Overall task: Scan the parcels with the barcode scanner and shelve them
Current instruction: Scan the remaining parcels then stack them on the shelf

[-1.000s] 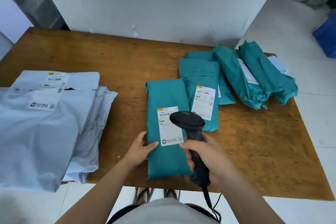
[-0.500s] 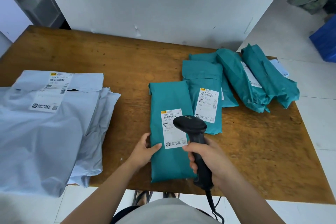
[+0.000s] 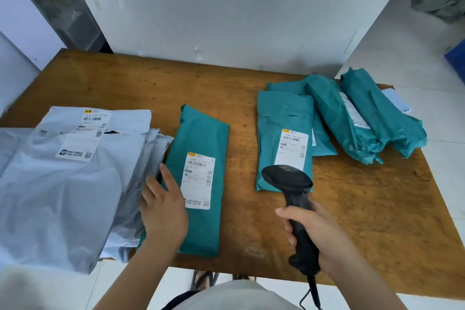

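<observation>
A teal parcel [image 3: 201,148] with a white label lies tilted on the wooden table [image 3: 352,221], its left edge against the grey bags. My left hand [image 3: 163,206] lies flat on its lower left part, fingers spread. My right hand [image 3: 319,236] grips the handle of a black barcode scanner [image 3: 289,181]; the scanner head covers the near end of a second teal parcel [image 3: 281,123] whose label faces up. Several more teal parcels [image 3: 357,118] lie in a heap at the right.
A pile of large grey mailer bags [image 3: 63,184] covers the table's left side and hangs over the near edge. A white panel [image 3: 226,7] stands behind the table. The scanner cable [image 3: 312,294] hangs down near my body. White floor lies to the right.
My left hand has slid the teal parcel leftward, up against the grey bags. The scanner has come off that parcel's label and now hovers over the neighbouring teal parcel.
</observation>
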Demonstrator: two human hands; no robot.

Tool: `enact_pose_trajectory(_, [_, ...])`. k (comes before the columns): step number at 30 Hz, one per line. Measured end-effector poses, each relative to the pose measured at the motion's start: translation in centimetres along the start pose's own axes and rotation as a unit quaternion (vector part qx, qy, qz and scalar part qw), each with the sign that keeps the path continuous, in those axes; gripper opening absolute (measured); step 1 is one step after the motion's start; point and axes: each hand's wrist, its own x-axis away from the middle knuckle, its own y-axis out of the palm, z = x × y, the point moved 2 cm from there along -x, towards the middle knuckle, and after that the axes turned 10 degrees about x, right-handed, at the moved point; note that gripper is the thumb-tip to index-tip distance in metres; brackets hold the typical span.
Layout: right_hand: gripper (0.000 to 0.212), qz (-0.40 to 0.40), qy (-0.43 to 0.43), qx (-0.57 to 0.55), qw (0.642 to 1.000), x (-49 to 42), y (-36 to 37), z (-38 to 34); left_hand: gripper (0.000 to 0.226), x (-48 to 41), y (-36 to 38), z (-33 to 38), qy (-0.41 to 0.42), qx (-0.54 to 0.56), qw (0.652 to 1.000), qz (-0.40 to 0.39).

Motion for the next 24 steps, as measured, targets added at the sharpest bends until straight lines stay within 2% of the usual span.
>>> enact_pose_trajectory(3, [0.016,0.004,-0.002,0.004,1.000,0.2,-0.9,-0.1,0.076,0.0,0.7,3.0,0.057,0.041,0.997,-0.014])
enact_pose_trajectory(7, [0.015,0.021,0.000,-0.005,1.000,0.8,-2.8,-0.4,0.050,-0.6,2.9,9.3,0.173,0.151,0.967,-0.115])
enact_pose_trajectory(10, [0.014,0.050,-0.010,-0.024,0.998,1.5,-4.8,-0.3,0.042,-3.0,6.0,13.1,0.116,0.260,0.933,-0.219])
enact_pose_trajectory(13, [0.014,0.083,-0.013,-0.048,0.995,2.4,-6.7,0.2,0.056,-5.3,8.8,15.9,-0.042,0.391,0.871,-0.295])
enact_pose_trajectory(15, [0.015,0.107,-0.009,-0.065,0.992,3.0,-7.8,0.7,0.065,-6.2,9.6,17.4,-0.107,0.441,0.836,-0.308])
enact_pose_trajectory(18, [0.016,0.129,-0.001,-0.091,0.987,3.8,-9.0,1.4,0.065,-6.3,10.3,19.0,-0.108,0.433,0.844,-0.298])
enact_pose_trajectory(21, [0.014,0.132,-0.002,-0.097,0.986,4.1,-9.4,1.8,0.045,-6.1,10.7,19.2,-0.099,0.423,0.858,-0.273])
enact_pose_trajectory(24, [0.014,0.125,-0.001,-0.086,0.988,3.9,-9.2,2.0,0.032,-5.4,10.1,17.9,-0.112,0.462,0.831,-0.290])
